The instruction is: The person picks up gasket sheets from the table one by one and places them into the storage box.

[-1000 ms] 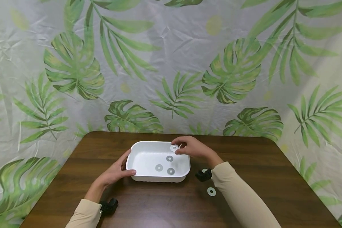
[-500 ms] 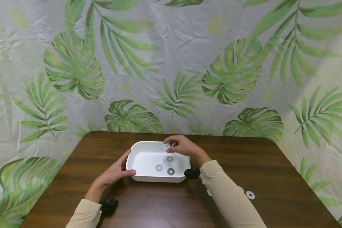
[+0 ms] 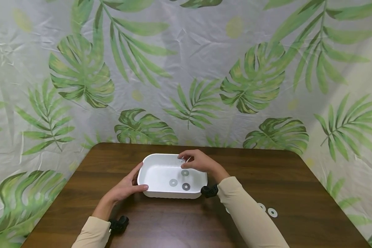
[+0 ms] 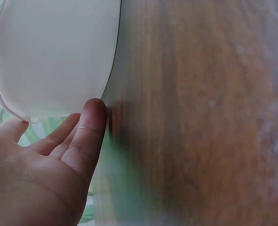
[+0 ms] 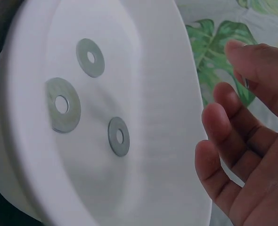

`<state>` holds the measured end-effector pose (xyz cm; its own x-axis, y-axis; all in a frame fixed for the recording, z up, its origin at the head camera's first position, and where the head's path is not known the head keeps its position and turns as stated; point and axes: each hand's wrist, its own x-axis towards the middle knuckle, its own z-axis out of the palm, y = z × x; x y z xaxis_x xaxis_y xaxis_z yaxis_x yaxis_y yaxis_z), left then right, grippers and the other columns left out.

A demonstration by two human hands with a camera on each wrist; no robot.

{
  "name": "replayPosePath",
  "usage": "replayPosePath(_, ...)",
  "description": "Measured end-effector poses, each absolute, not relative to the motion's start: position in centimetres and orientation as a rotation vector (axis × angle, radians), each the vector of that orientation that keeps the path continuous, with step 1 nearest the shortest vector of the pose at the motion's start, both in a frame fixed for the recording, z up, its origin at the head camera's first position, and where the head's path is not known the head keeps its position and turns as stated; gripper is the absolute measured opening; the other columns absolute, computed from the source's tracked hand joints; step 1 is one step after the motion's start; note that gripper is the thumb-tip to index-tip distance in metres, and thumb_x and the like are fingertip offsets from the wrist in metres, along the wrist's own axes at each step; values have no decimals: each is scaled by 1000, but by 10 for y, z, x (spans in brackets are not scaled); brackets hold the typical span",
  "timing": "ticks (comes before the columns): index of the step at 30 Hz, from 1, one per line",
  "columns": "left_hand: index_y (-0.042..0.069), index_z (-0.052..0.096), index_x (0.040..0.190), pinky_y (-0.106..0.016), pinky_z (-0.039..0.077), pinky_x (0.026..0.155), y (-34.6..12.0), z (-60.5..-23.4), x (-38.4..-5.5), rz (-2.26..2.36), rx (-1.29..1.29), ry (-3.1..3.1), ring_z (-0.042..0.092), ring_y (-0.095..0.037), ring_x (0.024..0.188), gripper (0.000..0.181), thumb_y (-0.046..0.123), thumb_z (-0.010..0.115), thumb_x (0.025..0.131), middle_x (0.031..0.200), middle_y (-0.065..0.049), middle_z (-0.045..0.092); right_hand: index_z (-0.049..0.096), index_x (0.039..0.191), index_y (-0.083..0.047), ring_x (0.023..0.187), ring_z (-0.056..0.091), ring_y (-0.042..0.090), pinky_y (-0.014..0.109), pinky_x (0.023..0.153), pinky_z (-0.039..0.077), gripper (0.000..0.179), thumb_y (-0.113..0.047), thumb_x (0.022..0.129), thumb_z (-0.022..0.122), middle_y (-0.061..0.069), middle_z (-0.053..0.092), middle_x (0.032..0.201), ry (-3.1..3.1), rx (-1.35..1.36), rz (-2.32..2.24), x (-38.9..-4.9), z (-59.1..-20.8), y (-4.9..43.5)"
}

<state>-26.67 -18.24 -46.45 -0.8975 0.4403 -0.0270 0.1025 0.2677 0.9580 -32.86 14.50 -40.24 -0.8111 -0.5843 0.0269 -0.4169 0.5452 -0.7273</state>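
While three washers (image 5: 73, 110) lie in the tub (image 3: 170, 195), the spread left hand (image 3: 125, 188) grips it, the right hand (image 3: 200, 162) pinching another washer (image 3: 182, 160).

Pale grey-white cloth backdrop (image 3: 198, 65) behind everything, spanning the head view from side to side. Printed with broad split leaves (image 3: 80, 72) and long feathery fronds (image 3: 136, 32) in light and darker greens, plus faint yellow blotches (image 3: 234, 27). Creased in many places, with a slight shine. Brighter and creamier toward the right, beyond a soft slanting edge of shade. Below, a dark brown wooden table (image 3: 285, 186) with streaky grain, rounded far corners and a nearly straight far edge along the foot of the visible cloth. Soft pale sheen (image 3: 177, 234) on the near middle of the tabletop. Grain blurred in the left wrist view.
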Motion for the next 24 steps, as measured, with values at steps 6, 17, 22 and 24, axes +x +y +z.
replayPosePath(6, 8, 3, 161, -23, 46, 91, -182, -465, -266, 1665, 499, 2260, 39, -47, 137, 106, 21, 77, 86, 162, -32, 14, 63, 130, -5, 101, 62, 28, 31, 83, 50, 40, -16, 92, 70, 19, 65, 120, 2542, -819, -1128, -326, -405, 144)
replayPosePath(17, 9, 4, 161, -23, 45, 93, -182, -464, -267, 1661, 485, 2271, 39, -46, 138, 105, 22, 77, 86, 162, -31, 15, 53, 140, -6, 93, 64, 24, 30, 76, 50, 53, -10, 90, 71, 26, 50, 143, 2574, -740, -1188, -321, -400, 153)
replayPosePath(22, 9, 4, 161, -23, 45, 93, -182, -464, -267, 1666, 484, 2264, 38, -47, 138, 105, 21, 77, 86, 163, -30, 14, 56, 137, -7, 91, 62, 22, 30, 74, 50, 48, -13, 91, 70, 24, 53, 140, 2631, -769, -1132, -315, -397, 167)
replayPosePath(24, 9, 3, 161, -22, 44, 93, -182, -464, -267, 1664, 481, 2262, 37, -47, 139, 105, 21, 77, 86, 163, -30, 14, 56, 137, -8, 91, 62, 20, 31, 74, 50, 46, -14, 92, 69, 21, 54, 138, 2649, -779, -1111, -311, -396, 174)
